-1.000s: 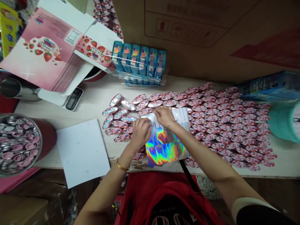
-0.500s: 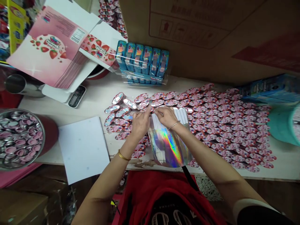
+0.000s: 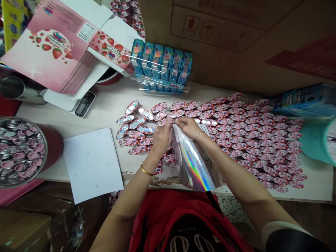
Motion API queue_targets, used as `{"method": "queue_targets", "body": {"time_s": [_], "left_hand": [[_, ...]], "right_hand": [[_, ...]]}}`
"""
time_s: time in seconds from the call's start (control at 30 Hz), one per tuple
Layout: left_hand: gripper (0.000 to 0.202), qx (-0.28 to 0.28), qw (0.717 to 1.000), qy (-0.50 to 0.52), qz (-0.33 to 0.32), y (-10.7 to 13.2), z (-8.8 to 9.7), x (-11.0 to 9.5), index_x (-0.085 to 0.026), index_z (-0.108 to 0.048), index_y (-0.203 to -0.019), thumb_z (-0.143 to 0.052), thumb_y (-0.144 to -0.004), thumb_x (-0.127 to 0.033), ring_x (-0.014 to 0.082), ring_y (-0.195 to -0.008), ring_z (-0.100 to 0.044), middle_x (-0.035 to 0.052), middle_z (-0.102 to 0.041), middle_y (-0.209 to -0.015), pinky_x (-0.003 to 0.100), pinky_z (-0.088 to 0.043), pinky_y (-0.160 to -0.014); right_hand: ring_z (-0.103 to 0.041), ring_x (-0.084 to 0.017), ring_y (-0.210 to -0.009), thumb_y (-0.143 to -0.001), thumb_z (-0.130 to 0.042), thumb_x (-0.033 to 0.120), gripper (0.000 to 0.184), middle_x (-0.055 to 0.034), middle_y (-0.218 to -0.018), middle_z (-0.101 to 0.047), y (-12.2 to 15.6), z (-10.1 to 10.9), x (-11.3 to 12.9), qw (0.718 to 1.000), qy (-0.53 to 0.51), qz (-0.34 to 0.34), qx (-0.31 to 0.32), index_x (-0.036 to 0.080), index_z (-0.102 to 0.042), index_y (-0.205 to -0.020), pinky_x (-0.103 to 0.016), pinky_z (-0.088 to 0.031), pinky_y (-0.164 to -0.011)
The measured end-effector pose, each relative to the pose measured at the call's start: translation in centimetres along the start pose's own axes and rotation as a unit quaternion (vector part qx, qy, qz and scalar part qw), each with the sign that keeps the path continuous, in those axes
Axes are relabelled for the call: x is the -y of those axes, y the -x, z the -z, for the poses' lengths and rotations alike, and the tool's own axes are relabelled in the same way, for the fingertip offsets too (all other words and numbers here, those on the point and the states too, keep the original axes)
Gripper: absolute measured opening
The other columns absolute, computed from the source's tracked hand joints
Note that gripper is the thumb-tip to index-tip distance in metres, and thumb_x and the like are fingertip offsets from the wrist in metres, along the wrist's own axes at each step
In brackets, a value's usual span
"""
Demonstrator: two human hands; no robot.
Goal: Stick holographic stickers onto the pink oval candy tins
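A shiny rainbow foil sheet (image 3: 195, 162) with white strips along its upper part lies under my right wrist. My right hand (image 3: 189, 127) has its thumb and fingers pinched at the sheet's top end. Close by on the left is my left hand (image 3: 161, 139), its fingers curled and one digit pointing up; what they grip is hidden. Both hands are over rows of small oval containers (image 3: 223, 128) with pink centres and red printed edges. Left of the hands, several oval containers (image 3: 137, 123) show silvery shiny tops.
A metal pot (image 3: 48, 150) of loose pink and silver oval pieces stands left, beside white paper (image 3: 93, 164). Behind are pink strawberry cartons (image 3: 52, 49), a digital scale (image 3: 85, 104), blue packs (image 3: 162, 66) and a big cardboard box (image 3: 223, 45). A teal bucket (image 3: 316, 140) stands right.
My left hand has shifted slightly right. The foil sheet has swung and bent to the right at its lower end, while my right hand keeps its pinch. The view has moved a little.
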State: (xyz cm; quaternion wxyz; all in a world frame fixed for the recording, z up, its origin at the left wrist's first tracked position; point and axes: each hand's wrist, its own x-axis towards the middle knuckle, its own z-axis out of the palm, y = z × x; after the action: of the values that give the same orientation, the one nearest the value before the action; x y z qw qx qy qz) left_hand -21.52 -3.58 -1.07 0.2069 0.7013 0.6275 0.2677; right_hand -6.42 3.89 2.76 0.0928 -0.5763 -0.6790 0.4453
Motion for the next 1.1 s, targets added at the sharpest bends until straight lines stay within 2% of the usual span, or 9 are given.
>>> {"method": "queue_targets", "body": {"time_s": [0.17,0.3,0.4,0.5,0.7,0.97,1.03,1.1], "left_hand": [[0.062,-0.025,0.998,0.062,0.003,0.0,-0.7,-0.8,-0.016,-0.019,-0.154,-0.039,-0.096,-0.024,0.0185,-0.094,-0.065,0.0087,-0.071,-0.105,0.033,-0.047,-0.091],[0.072,-0.050,0.990,0.128,0.019,-0.5,0.1,-1.2,-0.016,-0.010,-0.155,-0.046,-0.094,-0.028,0.0198,-0.103,-0.061,0.0110,-0.067,-0.112,0.035,-0.046,-0.096],[0.072,-0.016,0.986,0.164,0.023,-0.9,0.8,-1.0,-0.020,-0.010,-0.155,-0.047,-0.094,-0.029,0.0180,-0.098,-0.062,0.0083,-0.068,-0.108,0.034,-0.047,-0.093],[0.068,0.003,0.989,0.145,0.010,-1.0,1.1,-0.8,-0.021,-0.013,-0.154,-0.046,-0.095,-0.031,0.0174,-0.094,-0.063,0.0058,-0.069,-0.101,0.034,-0.047,-0.091],[0.065,-0.048,0.994,0.098,0.003,-0.8,0.7,-1.4,-0.016,-0.014,-0.154,-0.042,-0.097,-0.029,0.0185,-0.094,-0.063,0.0076,-0.070,-0.101,0.034,-0.047,-0.091],[0.067,-0.104,0.989,0.108,-0.001,-0.4,-0.3,-2.0,-0.015,-0.012,-0.155,-0.041,-0.097,-0.030,0.0160,-0.084,-0.063,0.0048,-0.069,-0.093,0.030,-0.048,-0.085],[0.067,-0.108,0.987,0.117,-0.005,-0.4,-0.3,-1.8,-0.015,-0.011,-0.155,-0.042,-0.097,-0.030,0.0164,-0.085,-0.062,0.0056,-0.069,-0.095,0.031,-0.048,-0.085],[0.069,-0.105,0.984,0.144,-0.005,-0.5,0.0,-1.6,-0.016,-0.011,-0.155,-0.043,-0.096,-0.032,0.0181,-0.093,-0.062,0.0088,-0.067,-0.104,0.033,-0.049,-0.088]], "right_hand": [[-0.046,-0.015,-0.064,-0.085,-0.053,0.045,0.035,0.0019,-0.057,-0.050,0.0,0.3,-0.6,0.997,-0.068,-0.029,-0.014,0.020,-0.055,-0.059,-0.025,-0.033,-0.061],[-0.045,-0.015,-0.066,-0.085,-0.050,0.046,0.038,0.0012,-0.059,-0.048,0.5,1.4,-0.2,0.998,-0.062,0.023,0.019,0.020,-0.050,-0.058,-0.025,-0.034,-0.062],[-0.045,-0.014,-0.068,-0.085,-0.050,0.046,0.038,0.0008,-0.060,-0.047,1.0,2.0,0.2,0.997,-0.033,0.051,0.043,0.020,-0.048,-0.057,-0.025,-0.033,-0.063],[-0.045,-0.015,-0.068,-0.085,-0.050,0.046,0.037,0.0005,-0.059,-0.047,1.1,1.9,0.6,0.999,-0.030,0.027,0.029,0.020,-0.050,-0.058,-0.025,-0.033,-0.062],[-0.041,-0.013,-0.060,-0.082,-0.050,0.051,0.039,0.0015,-0.055,-0.046,0.8,1.3,0.3,0.995,-0.098,-0.006,0.024,0.020,-0.051,-0.059,-0.025,-0.031,-0.056],[-0.037,-0.011,-0.055,-0.079,-0.055,0.055,0.041,0.0032,-0.055,-0.044,0.7,1.5,-0.1,0.987,-0.157,-0.017,0.021,0.019,-0.051,-0.060,-0.024,-0.027,-0.052],[-0.037,-0.010,-0.055,-0.079,-0.054,0.055,0.041,0.0034,-0.055,-0.044,0.8,1.8,0.2,0.986,-0.164,-0.011,0.025,0.019,-0.050,-0.060,-0.023,-0.027,-0.053],[-0.037,-0.010,-0.056,-0.080,-0.054,0.055,0.042,0.0035,-0.055,-0.043,1.0,2.1,0.7,0.986,-0.161,-0.002,0.029,0.019,-0.050,-0.059,-0.023,-0.027,-0.053]]}}
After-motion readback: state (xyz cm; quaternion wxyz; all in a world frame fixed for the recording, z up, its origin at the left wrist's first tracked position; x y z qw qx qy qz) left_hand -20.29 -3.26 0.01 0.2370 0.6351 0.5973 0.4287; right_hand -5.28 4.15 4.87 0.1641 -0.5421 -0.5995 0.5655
